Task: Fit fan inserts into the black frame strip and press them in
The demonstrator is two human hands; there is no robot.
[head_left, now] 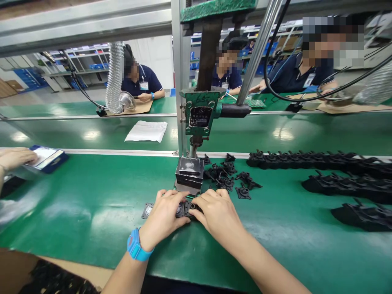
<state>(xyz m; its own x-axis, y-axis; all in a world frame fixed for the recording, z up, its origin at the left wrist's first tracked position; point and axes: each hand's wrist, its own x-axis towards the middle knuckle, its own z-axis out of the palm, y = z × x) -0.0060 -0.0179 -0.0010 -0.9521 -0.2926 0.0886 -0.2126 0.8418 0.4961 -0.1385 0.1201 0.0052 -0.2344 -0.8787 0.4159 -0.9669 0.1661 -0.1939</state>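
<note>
A black part [187, 209] is being pinched between the two hands, low on the green worktop [92, 212] and just in front of the block [190, 171] under the press [199, 114]. It is being gripped from its left side by the curled fingers of the left hand [163, 216] and from its right side by the bent fingertips of the right hand [216, 212]; neither hand is being spread flat. A blue watch [136, 247] is being worn on the left wrist. A small round-centred piece [148, 210] is lying just beside the left hand, on its left. Loose parts [228, 175] are being kept in a heap right of the block, and three rows [306, 160] of stacked parts are being kept farther right. A white sheet [147, 131] is lying beyond the rail. At the left edge a blue case [47, 158] is being touched by a co-worker's hand [15, 157].
</note>
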